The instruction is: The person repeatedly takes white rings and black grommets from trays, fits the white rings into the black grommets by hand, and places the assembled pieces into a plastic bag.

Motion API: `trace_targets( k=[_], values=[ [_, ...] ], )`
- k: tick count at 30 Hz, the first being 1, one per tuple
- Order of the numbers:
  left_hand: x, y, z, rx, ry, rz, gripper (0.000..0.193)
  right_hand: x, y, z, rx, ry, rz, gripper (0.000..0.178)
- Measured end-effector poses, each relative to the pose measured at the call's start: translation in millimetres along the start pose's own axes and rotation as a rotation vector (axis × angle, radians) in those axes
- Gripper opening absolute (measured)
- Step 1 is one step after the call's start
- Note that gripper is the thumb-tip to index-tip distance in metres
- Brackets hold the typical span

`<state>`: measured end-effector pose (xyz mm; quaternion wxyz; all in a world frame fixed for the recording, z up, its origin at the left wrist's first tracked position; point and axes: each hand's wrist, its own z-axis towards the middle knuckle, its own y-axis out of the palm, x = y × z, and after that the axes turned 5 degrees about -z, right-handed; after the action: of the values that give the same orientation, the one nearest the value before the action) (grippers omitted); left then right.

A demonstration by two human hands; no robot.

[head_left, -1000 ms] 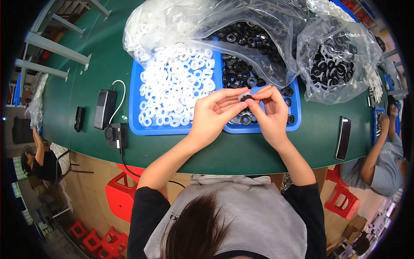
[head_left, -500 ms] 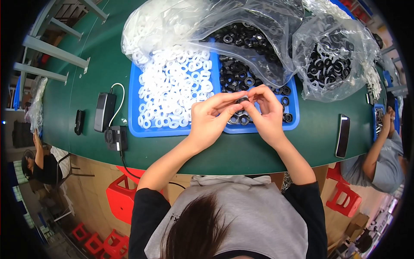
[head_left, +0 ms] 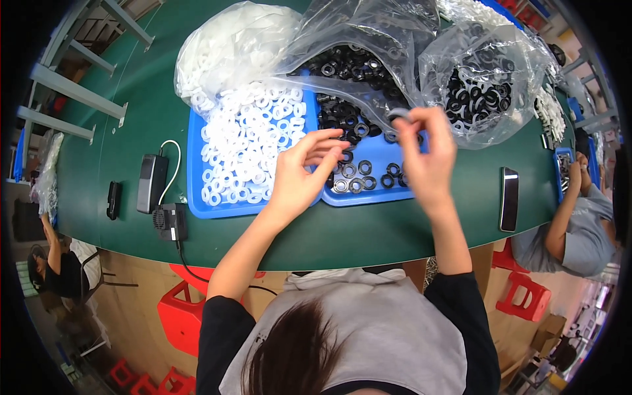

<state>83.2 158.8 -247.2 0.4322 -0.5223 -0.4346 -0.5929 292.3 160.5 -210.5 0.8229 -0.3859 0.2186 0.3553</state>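
Observation:
My right hand [head_left: 428,158] is raised over the right part of the blue tray, slightly blurred. Its thumb and fingers pinch a dark ring [head_left: 399,115] with a paler edge. My left hand [head_left: 296,174] hovers at the tray's middle divider, fingers curved and thumb apart, nothing visible between them. White plastic rings [head_left: 247,141] fill the left compartment of the blue tray [head_left: 237,211]. Black rings [head_left: 349,118] are heaped at the back of the right compartment, and several loose black rings [head_left: 356,185] lie near its front.
Clear bags of white rings [head_left: 230,46] and mixed black and white rings [head_left: 477,92] stand behind the tray. A phone [head_left: 509,199] lies right; a black power bank [head_left: 152,183] and adapter [head_left: 170,222] lie left. One person [head_left: 566,230] sits right, another [head_left: 62,257] far left.
My hands have come apart. The right hand has moved up and right with the dark ring, toward the bag of mixed rings; the left hand has shifted slightly left. The view has shifted a little.

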Motion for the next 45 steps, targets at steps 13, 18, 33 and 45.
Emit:
trace_targets(
  k=[13,18,33,45],
  values=[
    [-9.1,-34.6,7.0,0.034,0.245,1.028,0.027,-7.8,-19.0,0.1,-0.475,-0.042,-0.375,0.014],
    [-11.7,-39.1,10.1,0.038,0.225,0.892,0.030,11.7,16.6,-26.3,-0.727,-0.002,-0.473,0.019],
    [8.5,-31.4,14.0,0.142,0.038,0.559,0.034,23.6,21.2,-27.3,-0.663,0.257,0.035,0.027],
    [9.5,-27.1,12.8,-0.124,-0.297,-0.521,0.041,22.9,17.6,-15.9,-0.642,0.699,0.788,0.019]
  ],
)
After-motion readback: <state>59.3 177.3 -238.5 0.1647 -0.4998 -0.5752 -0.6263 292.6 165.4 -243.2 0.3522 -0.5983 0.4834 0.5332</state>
